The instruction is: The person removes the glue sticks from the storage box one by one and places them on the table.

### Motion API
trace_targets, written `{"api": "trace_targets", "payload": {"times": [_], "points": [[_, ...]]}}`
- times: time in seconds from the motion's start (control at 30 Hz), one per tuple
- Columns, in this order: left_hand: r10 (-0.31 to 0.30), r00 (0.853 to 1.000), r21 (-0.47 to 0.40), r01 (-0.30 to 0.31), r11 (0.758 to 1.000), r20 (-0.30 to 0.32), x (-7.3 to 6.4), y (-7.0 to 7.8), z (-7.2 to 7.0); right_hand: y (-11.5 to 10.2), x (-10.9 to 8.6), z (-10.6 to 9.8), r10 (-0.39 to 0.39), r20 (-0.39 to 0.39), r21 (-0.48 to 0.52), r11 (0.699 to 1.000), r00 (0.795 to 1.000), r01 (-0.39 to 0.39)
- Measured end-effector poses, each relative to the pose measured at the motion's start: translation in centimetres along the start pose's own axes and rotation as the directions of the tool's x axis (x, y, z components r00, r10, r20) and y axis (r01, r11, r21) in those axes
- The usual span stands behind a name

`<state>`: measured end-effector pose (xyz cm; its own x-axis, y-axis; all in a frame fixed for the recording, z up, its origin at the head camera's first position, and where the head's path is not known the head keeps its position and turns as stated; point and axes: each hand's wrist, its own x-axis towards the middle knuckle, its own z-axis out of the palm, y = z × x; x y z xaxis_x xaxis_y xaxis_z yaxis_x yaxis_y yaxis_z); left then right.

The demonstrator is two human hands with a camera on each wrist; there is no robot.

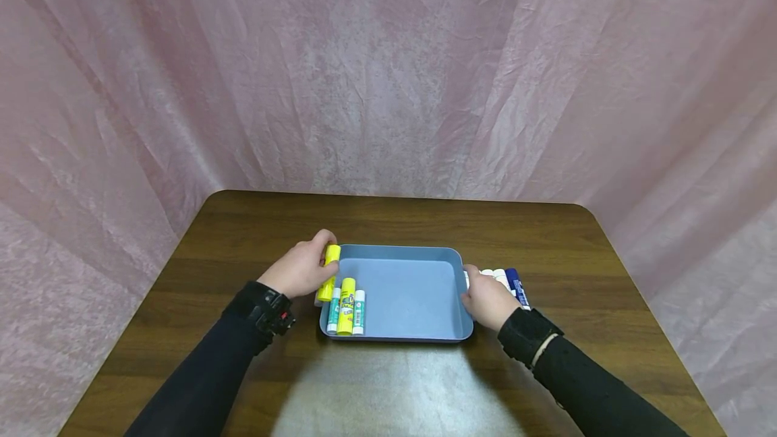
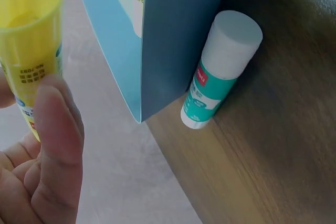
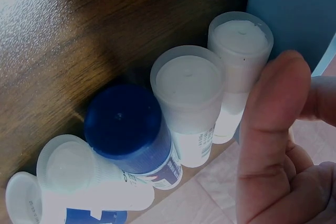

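My left hand (image 1: 303, 268) pinches a yellow glue stick (image 1: 332, 255) between thumb and fingers at the left rim of a shallow blue tray (image 1: 413, 288). In the left wrist view the thumb presses on its side. One yellow glue stick (image 1: 346, 305) and two green-and-white glue sticks (image 1: 334, 309) lie in the tray's near left corner. My right hand (image 1: 490, 302) is at the tray's right rim, thumb and index finger close together. A small white patch shows between them in the head view; what they hold, if anything, is hidden.
Beside the tray's right side stand several white glue sticks (image 3: 189, 82) and one with a blue cap (image 3: 123, 121). A green glue stick with a white cap (image 2: 215, 72) stands outside the tray's left wall. All are on a brown wooden table (image 1: 273, 218); a pink curtain (image 1: 388, 86) hangs behind.
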<state>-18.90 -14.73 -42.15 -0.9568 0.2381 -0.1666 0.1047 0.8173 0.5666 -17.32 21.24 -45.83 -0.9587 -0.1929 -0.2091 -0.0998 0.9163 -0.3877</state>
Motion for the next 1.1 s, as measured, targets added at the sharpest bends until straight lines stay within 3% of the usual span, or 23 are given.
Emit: {"api": "trace_targets", "payload": {"times": [0.6, 1.1], "points": [[-0.001, 1.000, -0.002, 0.001, 1.000, -0.020, 0.1, -1.6, -0.8, 0.0, 0.0, 0.0, -0.008, -0.014, -0.004, 1.000, 1.000, 0.008], [-0.077, 0.997, 0.033, 0.078, 0.996, -0.003, 0.7, -3.2, -0.9, 0.1, 0.0, 0.0, -0.006, -0.012, -0.004, 1.000, 1.000, 0.006]]}}
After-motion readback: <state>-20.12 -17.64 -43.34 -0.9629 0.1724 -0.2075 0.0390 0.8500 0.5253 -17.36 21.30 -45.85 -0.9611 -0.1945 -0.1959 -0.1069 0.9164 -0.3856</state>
